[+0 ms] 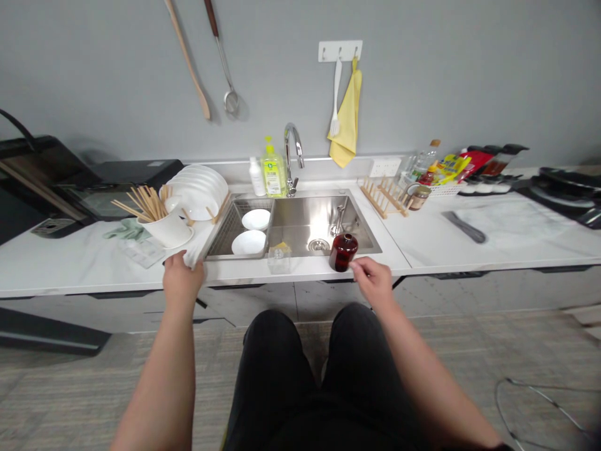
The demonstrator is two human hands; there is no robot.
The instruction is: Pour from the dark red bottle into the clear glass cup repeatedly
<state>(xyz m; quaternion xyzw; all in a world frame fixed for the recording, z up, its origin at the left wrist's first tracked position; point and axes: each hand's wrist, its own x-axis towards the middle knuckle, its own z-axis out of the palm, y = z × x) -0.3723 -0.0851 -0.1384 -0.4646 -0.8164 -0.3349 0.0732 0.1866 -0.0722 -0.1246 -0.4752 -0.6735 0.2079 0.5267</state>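
My left hand [183, 280] is at the counter's front edge, its fingers stretched forward and thumb apart, with nothing visible in them. Just beyond it are a white holder [168, 232] full of wooden chopsticks [149, 203] and a flat pale packet [144, 253]. My right hand [374, 282] has its thumb and fingers pinched together at the lower right side of a dark red glass bottle [343, 254]. Whether the fingertips touch the bottle, or hold something small, is hidden. A clear square container [280, 260] stands left of the bottle on the sink's front rim.
The steel sink [300, 219] has a rack with two white bowls [248, 242] at its left. Behind stand a faucet [290, 156] and a green soap bottle [273, 172]. White plates [200, 188] lean in a rack. At right are a wooden rack [382, 197] and a dark utensil [464, 227].
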